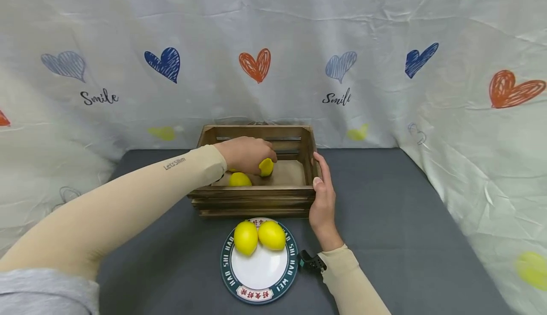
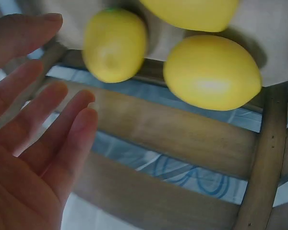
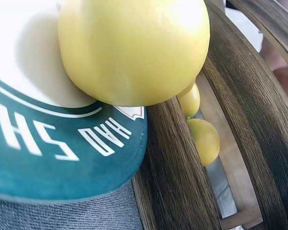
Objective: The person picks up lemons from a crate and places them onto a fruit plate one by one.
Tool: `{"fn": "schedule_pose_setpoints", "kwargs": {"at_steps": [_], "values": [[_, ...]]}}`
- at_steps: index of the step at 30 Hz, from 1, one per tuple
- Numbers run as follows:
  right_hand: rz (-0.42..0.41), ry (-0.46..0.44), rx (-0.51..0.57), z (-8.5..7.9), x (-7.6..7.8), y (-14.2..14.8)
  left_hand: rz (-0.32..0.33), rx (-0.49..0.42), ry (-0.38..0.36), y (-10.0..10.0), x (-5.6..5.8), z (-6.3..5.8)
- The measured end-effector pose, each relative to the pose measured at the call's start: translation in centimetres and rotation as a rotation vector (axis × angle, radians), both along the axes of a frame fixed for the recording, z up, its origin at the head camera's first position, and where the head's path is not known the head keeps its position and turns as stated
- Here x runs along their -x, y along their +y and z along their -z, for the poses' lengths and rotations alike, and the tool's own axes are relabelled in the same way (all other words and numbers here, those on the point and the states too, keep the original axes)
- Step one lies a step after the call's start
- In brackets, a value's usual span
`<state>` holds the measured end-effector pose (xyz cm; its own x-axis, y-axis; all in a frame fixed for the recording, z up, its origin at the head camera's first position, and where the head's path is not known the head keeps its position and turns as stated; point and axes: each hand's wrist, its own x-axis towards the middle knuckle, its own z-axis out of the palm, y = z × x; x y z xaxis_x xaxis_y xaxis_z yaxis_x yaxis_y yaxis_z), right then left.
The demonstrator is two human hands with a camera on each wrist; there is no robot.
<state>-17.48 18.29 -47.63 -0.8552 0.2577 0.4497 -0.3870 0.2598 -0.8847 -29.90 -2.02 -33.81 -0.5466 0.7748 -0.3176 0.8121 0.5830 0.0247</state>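
My left hand [image 1: 248, 154] reaches over the front of a wooden crate [image 1: 256, 196], palm down inside it. In the left wrist view its fingers are spread and slightly bent, with nothing between them. A yellow lemon [image 2: 115, 45] lies just beyond the fingertips, and another lemon [image 2: 212, 72] sits farther right. Part of a third lemon [image 2: 192, 12] shows at the top edge. My right hand [image 1: 323, 201] rests along the crate's right side near the front corner, fingers extended and thumb at the corner.
In front of the crate stands a green-rimmed white plate [image 1: 258, 274] bearing two lemons, one left [image 1: 245, 238] and one right [image 1: 271, 235]. A dark grey tabletop [image 1: 384, 220] lies under everything. Behind hangs a pale curtain [image 1: 290, 30] printed with hearts.
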Motion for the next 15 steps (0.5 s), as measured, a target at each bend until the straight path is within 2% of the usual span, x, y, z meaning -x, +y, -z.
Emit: {"fn": "schedule_pose_setpoints", "kwargs": {"at_steps": [3,10,15], "values": [[-0.001,0.004,0.005,0.0,-0.1,-0.1,-0.007,0.016,0.006,0.2,0.8,1.0],[-0.009,0.011,-0.004,0.0,0.1,0.0,-0.068,0.05,-0.059,0.6,2.0,2.3],[-0.004,0.015,-0.007,0.2,0.3,0.1,-0.061,0.059,-0.092,1.1,2.6,3.2]]}}
